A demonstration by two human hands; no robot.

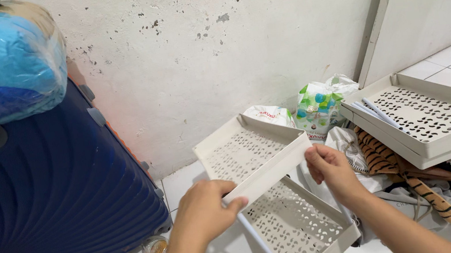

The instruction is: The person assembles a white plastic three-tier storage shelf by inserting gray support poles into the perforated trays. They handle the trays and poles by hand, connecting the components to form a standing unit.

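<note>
Cream plastic tray with little holes [240,150] is up in both my hands, right above the lower cream tray of the same rack [299,224]. My left hand [204,207] pinches its front wall and my right hand [329,168] grips the front corner. I think I should keep it flat and line its corners up over the lower tray. It has low walls and a floor full of leaf-shaped holes. Beside the lower tray stands a big dark blue suitcase [45,208].
</note>
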